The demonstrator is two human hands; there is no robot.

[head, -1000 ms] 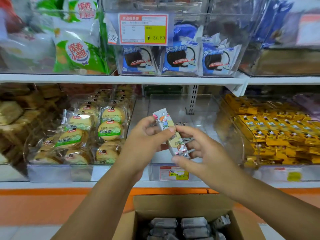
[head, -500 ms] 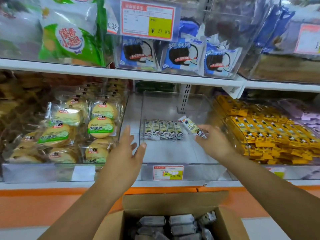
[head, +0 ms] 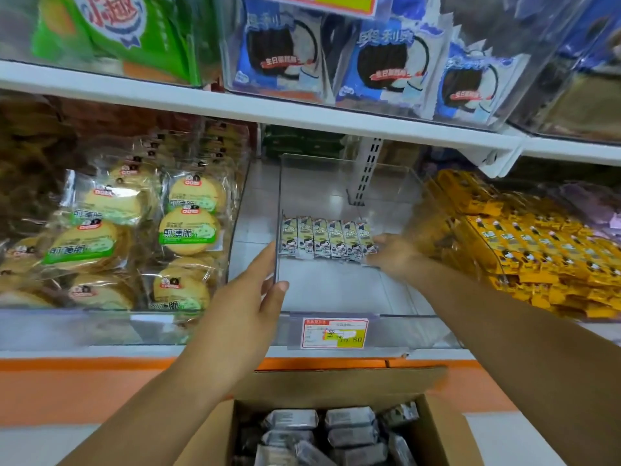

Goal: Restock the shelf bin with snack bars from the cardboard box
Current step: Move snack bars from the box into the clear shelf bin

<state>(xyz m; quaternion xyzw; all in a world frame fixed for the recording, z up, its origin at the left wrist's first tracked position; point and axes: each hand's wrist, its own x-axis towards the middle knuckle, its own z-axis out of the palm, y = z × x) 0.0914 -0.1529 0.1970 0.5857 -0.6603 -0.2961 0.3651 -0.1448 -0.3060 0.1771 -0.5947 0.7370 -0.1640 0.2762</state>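
**A:** Clear plastic is what I'm seeing all round the shelf bin (head: pixel 336 176), which is sitting on the lower shelf (head: pixel 258 196). Where are the snack bars lying?

**B:** Six snack bars (head: pixel 327 238) are lying flat in a row across the bin's floor. They are touching side by side, starting at its left wall, roughly halfway back. More wrapped bars (head: pixel 349 418) are sitting in the open cardboard box (head: pixel 437 428) below the shelf's front edge.

**A:** What is the left hand doing?

**B:** The left hand (head: pixel 250 297) is holding the bin's left wall near the front. The thumb is lying inside and the fingers outside, pinching the plastic between them.

**A:** And the right hand?

**B:** The right hand (head: pixel 391 253) is reaching into the bin and touching the rightmost bar of the row. The fingers are showing blurred, so I am not telling whether they are grasping that bar or only pressing against it.

**A:** What is sitting around the bin?

**B:** Round biscuit packs (head: pixel 188 232) with green labels are filling the bin just to the left. Yellow packets (head: pixel 537 250) are piling up in the one to the right. Blue cookie packs (head: pixel 386 62) are standing on the shelf above. A red-and-yellow price label (head: pixel 334 332) is hanging on the bin's front.
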